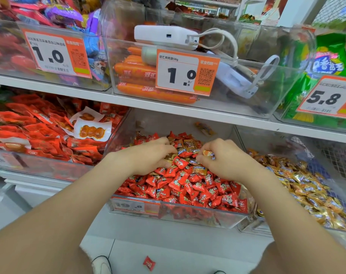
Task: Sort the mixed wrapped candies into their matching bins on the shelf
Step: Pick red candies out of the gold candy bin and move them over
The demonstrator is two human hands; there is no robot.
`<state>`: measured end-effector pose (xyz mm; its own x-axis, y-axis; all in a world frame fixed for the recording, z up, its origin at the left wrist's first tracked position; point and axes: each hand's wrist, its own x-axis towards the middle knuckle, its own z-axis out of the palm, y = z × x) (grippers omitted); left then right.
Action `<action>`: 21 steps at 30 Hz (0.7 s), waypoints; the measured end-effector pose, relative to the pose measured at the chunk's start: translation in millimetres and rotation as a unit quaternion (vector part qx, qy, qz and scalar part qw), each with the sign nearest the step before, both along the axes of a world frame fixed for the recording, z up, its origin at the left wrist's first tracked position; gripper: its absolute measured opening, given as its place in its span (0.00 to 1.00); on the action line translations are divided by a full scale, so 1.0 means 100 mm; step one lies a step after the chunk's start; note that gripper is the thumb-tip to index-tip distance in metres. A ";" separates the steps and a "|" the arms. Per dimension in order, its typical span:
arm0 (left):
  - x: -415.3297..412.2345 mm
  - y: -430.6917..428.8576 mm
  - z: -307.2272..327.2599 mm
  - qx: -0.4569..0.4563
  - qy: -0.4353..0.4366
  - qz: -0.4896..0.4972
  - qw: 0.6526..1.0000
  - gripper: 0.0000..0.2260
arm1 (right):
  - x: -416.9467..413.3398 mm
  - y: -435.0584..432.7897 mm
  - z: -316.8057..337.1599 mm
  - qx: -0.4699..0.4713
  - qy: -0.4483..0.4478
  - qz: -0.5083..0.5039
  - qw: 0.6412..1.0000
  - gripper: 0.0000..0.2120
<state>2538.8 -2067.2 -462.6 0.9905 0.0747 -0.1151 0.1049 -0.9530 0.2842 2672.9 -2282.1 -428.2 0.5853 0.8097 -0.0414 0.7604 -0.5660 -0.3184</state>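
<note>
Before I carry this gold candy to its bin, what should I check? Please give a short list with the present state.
1. Right hand pinches the gold candy firmly: ok.
2. Left hand holds nothing: cannot tell, its fingers curl into the pile.
3. Gold bin to the right is open on top: ok.
4. Red bin holds only red: not ok, stray gold candies lie at the back.
5. Nothing dropped: not ok, a red candy lies on the floor.

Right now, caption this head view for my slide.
Left hand and right hand in the red-candy bin, the right pinching a gold candy; gold-candy bin alongside.
</note>
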 end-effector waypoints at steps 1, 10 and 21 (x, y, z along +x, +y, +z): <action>0.01 0.00 0.02 -0.002 0.009 0.006 1.000 0.21 | 0.00 0.00 -0.01 -0.034 -0.001 0.017 0.999 0.13; -0.08 -0.05 0.06 0.025 -0.060 0.005 0.998 0.09 | -0.06 0.08 -0.08 -0.078 -0.034 0.067 0.994 0.17; -0.40 -0.08 0.30 -0.091 -0.124 0.086 0.984 0.15 | -0.15 0.03 0.10 0.026 0.037 0.013 0.999 0.20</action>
